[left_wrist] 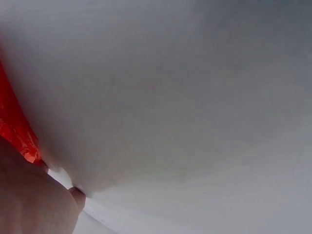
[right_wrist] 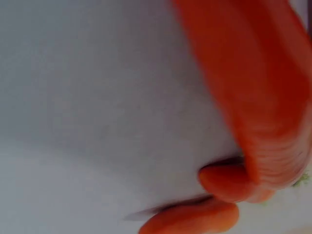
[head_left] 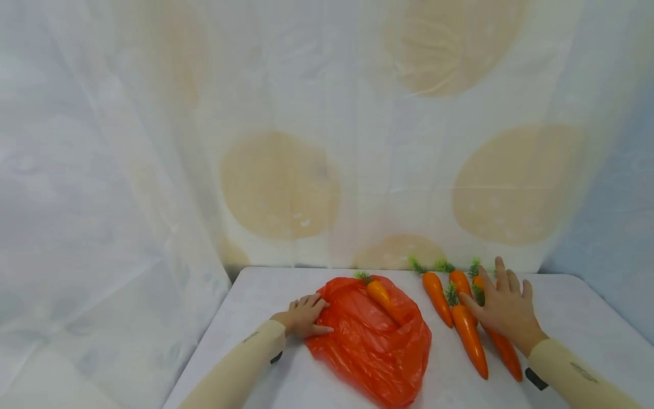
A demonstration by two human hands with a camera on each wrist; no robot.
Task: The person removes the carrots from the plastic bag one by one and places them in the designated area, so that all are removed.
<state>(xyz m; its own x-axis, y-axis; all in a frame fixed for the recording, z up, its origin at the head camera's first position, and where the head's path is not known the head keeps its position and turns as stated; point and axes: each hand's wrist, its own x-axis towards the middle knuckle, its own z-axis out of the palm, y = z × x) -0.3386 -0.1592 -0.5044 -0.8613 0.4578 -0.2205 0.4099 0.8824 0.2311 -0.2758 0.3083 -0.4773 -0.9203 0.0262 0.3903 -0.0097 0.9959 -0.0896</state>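
Note:
A crumpled red plastic bag (head_left: 352, 341) lies on the table, its edge also showing in the left wrist view (left_wrist: 14, 117). My left hand (head_left: 305, 317) rests on the bag's left edge with fingers extended. One orange carrot (head_left: 378, 293) with a green top shows at the bag's upper part, its lower end hidden in the red film. To the right, my right hand (head_left: 506, 307) is spread over several carrots, fingers apart and not curled round any. Nearest its thumb lies a carrot (head_left: 469, 341); another carrot (head_left: 506, 355) runs partly beneath the hand. Whether the palm touches them I cannot tell.
Another carrot (head_left: 436, 298) lies between the bag and the rest of the group. The white table (head_left: 265, 284) ends at a patterned cloth backdrop (head_left: 352, 187). Cloth walls stand at left (head_left: 102, 227) and right (head_left: 618, 227).

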